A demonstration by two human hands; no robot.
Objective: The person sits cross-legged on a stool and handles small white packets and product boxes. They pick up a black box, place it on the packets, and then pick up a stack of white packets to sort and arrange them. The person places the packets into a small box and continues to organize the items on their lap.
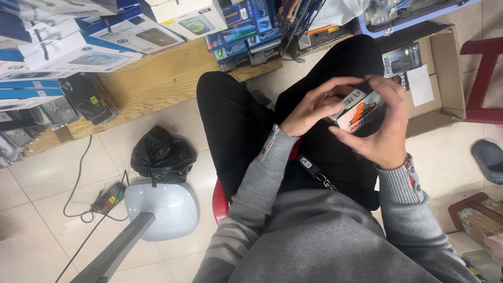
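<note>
I sit on a red stool (220, 202) with my legs in black trousers. Both hands hold a small black, white and orange box (361, 111) above my lap. My left hand (314, 105) grips the box's left end, its fingers curled over the top. My right hand (385, 128) wraps the right side and underside, thumb along the lower edge. A black key fob (312, 167) hangs at my waist.
A black plastic bag (161, 154) and a white fan base (160, 209) sit on the tiled floor at left, beside a power strip (107, 198). Stacked product boxes (78, 50) line a wooden shelf. An open cardboard box (435, 78) lies at right, near a red chair (482, 78).
</note>
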